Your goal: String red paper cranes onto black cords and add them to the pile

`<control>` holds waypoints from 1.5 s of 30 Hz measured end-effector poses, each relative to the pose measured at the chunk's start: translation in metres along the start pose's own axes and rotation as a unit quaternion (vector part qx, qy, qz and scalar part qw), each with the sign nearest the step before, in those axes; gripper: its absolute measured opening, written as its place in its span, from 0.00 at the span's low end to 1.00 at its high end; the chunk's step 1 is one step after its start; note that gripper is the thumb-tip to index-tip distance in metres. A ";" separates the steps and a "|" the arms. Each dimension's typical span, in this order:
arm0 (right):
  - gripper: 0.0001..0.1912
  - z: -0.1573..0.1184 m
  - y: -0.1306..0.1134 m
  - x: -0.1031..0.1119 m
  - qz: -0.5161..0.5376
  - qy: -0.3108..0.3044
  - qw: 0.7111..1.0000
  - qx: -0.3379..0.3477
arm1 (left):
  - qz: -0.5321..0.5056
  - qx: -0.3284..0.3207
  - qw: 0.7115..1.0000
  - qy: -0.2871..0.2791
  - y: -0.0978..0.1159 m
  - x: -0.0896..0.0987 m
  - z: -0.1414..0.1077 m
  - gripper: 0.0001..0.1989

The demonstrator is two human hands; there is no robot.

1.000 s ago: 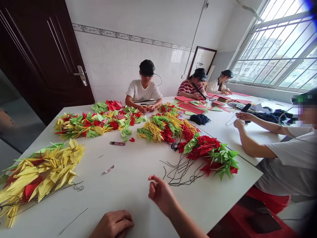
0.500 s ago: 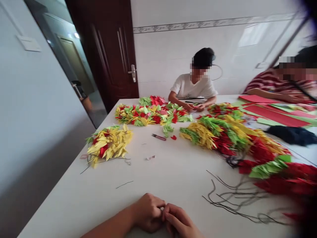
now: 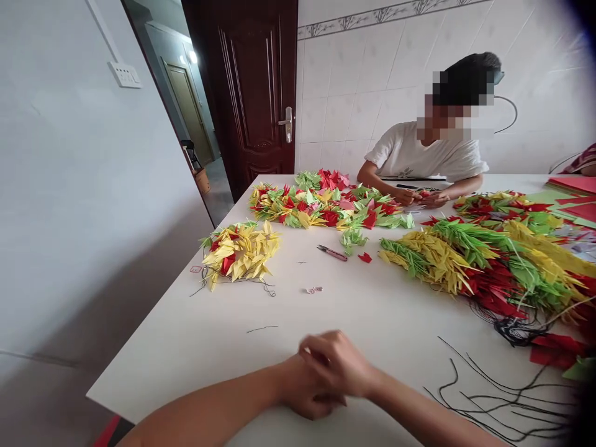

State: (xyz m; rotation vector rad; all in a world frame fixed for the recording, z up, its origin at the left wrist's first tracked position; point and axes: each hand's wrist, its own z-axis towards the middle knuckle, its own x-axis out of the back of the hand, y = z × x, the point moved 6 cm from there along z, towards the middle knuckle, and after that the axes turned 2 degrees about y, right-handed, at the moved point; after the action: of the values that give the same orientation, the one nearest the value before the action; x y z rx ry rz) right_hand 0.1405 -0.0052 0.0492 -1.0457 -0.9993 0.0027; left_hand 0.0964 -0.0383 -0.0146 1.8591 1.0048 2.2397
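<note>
My right hand [image 3: 342,363] lies over my left hand [image 3: 305,388] above the front part of the white table [image 3: 233,366]. The right fingers are bent and touch the back of the left hand and wrist. Below, the left hand's fingers are partly covered. Nothing can be made out in either hand. A short dark thread [image 3: 262,328] lies just beyond them, and a small crumpled scrap [image 3: 314,290] is farther back. Long black strings [image 3: 484,391] spread to the right of my hands.
Yellow folded paper pieces [image 3: 246,251] are at the left. Mixed coloured pieces [image 3: 321,208] lie farther back, near small snips [image 3: 332,252]. A large bundle [image 3: 493,261] fills the right. Across the table sits a person in a white shirt [image 3: 428,152], hands on something small.
The view has turned right to left, so the scene sits farther right. My right hand has moved from the left fingertips onto the back of the left hand.
</note>
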 end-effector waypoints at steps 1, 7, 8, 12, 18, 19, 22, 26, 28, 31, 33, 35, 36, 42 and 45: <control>0.11 0.020 0.004 0.001 -0.045 -0.003 0.998 -0.034 | -0.004 -0.004 1.000 0.004 0.001 0.002 0.000 0.12; 0.13 0.132 0.001 -0.022 -0.158 -0.025 0.985 -0.067 | 0.012 0.010 1.000 0.020 0.004 0.009 -0.005 0.12; 0.13 0.146 -0.001 -0.029 -0.176 -0.030 0.982 -0.065 | 0.010 0.008 1.000 0.021 0.005 0.010 -0.006 0.12; 0.12 0.181 -0.008 -0.059 -0.246 -0.063 0.965 -0.060 | -0.004 -0.004 0.999 0.041 0.005 0.010 -0.006 0.11; 0.16 0.199 -0.005 -0.082 -0.305 -0.090 0.947 -0.042 | -0.028 -0.009 0.998 0.061 0.000 0.003 -0.006 0.09; 0.17 0.200 -0.004 -0.084 -0.311 -0.090 0.945 -0.041 | -0.029 -0.010 0.998 0.061 0.000 0.002 -0.006 0.09; 0.17 0.200 -0.004 -0.086 -0.317 -0.088 0.944 -0.030 | -0.029 -0.009 0.998 0.058 0.000 0.001 -0.006 0.09; 0.11 0.193 -0.015 -0.082 -0.294 -0.073 0.953 0.000 | -0.032 0.001 0.998 0.053 0.001 0.005 -0.007 0.08; 0.10 0.188 -0.027 -0.072 -0.266 -0.048 0.963 0.017 | -0.032 0.003 0.998 0.050 0.002 0.008 -0.008 0.09; 0.10 0.186 -0.048 -0.041 -0.204 0.015 0.978 0.029 | -0.033 0.010 0.998 0.043 0.003 0.013 -0.009 0.10; 0.09 0.190 -0.060 -0.012 -0.148 0.058 0.987 0.026 | -0.032 0.022 0.999 0.034 0.003 0.014 -0.009 0.10; 0.09 0.197 -0.068 0.019 -0.078 0.087 0.993 0.013 | -0.032 0.034 0.999 0.028 0.003 0.013 -0.009 0.10; 0.09 0.202 -0.071 0.034 -0.038 0.096 0.995 0.003 | -0.034 0.037 0.998 0.027 0.003 0.012 -0.009 0.10; 0.13 0.215 -0.087 0.096 0.211 0.063 0.975 -0.025 | -0.032 0.025 0.998 0.044 0.003 0.006 -0.008 0.10; 0.15 0.217 -0.103 0.122 0.286 0.066 0.956 -0.022 | -0.030 0.019 0.998 0.051 0.003 0.006 -0.008 0.10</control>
State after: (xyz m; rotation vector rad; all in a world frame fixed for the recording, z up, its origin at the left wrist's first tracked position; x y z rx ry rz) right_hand 0.0171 0.1478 0.2337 -1.3280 -0.5512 0.3826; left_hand 0.0886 -0.0413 -0.0082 1.7208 1.1097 2.3169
